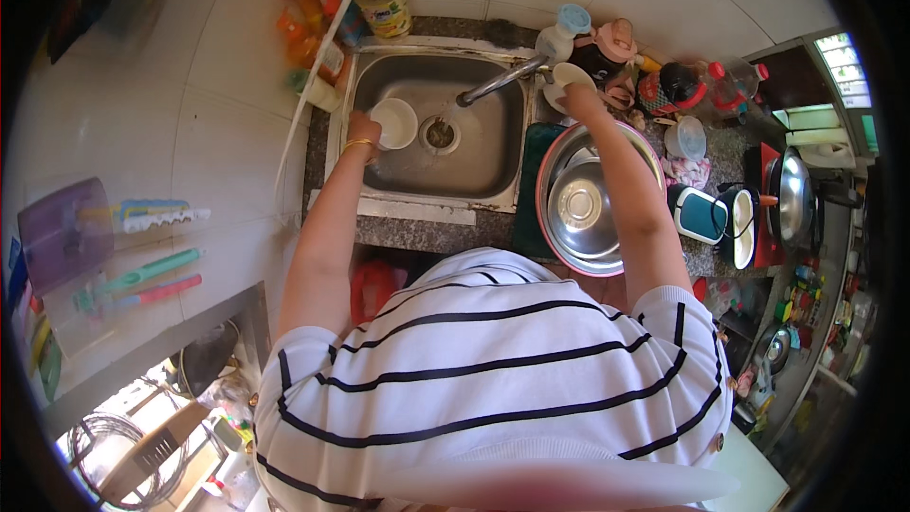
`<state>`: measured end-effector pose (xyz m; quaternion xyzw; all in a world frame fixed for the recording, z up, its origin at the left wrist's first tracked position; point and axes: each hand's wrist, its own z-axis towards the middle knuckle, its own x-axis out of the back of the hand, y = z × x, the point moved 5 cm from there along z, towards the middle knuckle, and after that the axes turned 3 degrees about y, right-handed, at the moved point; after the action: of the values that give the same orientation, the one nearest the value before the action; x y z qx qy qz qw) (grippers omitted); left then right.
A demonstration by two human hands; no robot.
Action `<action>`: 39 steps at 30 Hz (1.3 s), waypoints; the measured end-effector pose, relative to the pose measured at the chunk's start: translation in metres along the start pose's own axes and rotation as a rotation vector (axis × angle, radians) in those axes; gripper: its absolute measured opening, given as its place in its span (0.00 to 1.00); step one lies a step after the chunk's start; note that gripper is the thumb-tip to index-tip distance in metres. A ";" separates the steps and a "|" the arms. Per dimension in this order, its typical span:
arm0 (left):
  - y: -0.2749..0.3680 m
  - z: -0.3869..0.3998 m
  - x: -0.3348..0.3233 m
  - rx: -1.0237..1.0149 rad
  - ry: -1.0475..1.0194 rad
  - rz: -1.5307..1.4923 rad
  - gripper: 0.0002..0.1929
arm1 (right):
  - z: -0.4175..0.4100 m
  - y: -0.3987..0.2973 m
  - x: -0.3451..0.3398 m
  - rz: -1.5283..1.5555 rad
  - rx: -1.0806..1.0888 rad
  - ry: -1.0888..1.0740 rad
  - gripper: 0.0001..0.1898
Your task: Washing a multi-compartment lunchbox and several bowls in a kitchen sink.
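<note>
My left hand (362, 129) grips a white bowl (395, 124) by its edge over the left side of the stainless steel sink (476, 174). Debris sits in the strainer of the sink drain (441, 134), to the right of that bowl. A metal faucet (501, 82) reaches in over the basin from the upper right. My right hand (584, 102) is right of the sink, with its fingers on a small white bowl (571, 75). More white dishware (552, 99) shows just below that bowl, partly hidden by my fingers.
A large rimmed basin (544, 217) holding a steel bowl (579, 206) stands on the counter under my right forearm. Bottles, including a yellow-labelled bottle (384, 3) and a blue-capped bottle (558, 35), line the wall. A thin white pole (323, 57) slants past the sink's left side.
</note>
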<state>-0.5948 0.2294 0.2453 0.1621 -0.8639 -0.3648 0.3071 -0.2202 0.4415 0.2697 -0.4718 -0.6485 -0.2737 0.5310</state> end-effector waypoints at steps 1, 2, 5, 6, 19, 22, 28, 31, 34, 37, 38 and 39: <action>-0.010 -0.006 0.010 0.008 0.015 -0.011 0.24 | 0.000 -0.004 0.012 -0.002 0.083 0.012 0.18; -0.029 -0.008 0.015 0.133 -0.085 -0.089 0.25 | 0.009 0.007 0.006 0.001 0.134 0.039 0.19; -0.082 -0.021 0.046 0.261 -0.127 -0.262 0.24 | -0.013 -0.022 0.047 -0.035 0.232 -0.031 0.16; -0.093 -0.028 0.055 0.246 -0.105 -0.327 0.23 | -0.023 -0.027 0.057 -0.041 0.248 -0.035 0.16; -0.193 -0.064 0.156 0.191 0.383 -0.366 0.19 | -0.077 -0.182 -0.009 0.015 0.730 -0.161 0.14; -0.200 -0.073 0.157 0.190 0.429 -0.358 0.18 | -0.068 -0.224 -0.042 -0.127 0.695 -0.097 0.10; -0.058 -0.149 0.133 -0.550 0.674 0.608 0.21 | -0.067 -0.223 -0.058 -0.082 0.839 0.185 0.05; 0.003 -0.139 0.055 -0.705 0.280 0.093 0.25 | -0.062 -0.215 -0.040 -0.053 0.632 0.250 0.04; -0.024 -0.051 -0.027 -0.343 0.058 -0.220 0.29 | -0.067 -0.227 -0.035 -0.060 0.746 0.230 0.05; -0.014 -0.006 -0.064 -0.454 -0.217 -0.076 0.29 | -0.072 -0.230 -0.030 -0.141 0.902 0.245 0.05; -0.009 0.005 -0.068 -0.458 -0.232 -0.075 0.29 | -0.072 -0.229 -0.025 -0.146 0.908 0.257 0.05; -0.004 0.011 -0.072 -0.464 -0.256 0.094 0.26 | -0.074 -0.227 -0.022 -0.148 0.909 0.265 0.05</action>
<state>-0.5470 0.2684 0.2065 -0.0005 -0.7956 -0.5558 0.2411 -0.3934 0.2787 0.3035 -0.1054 -0.6610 -0.0569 0.7408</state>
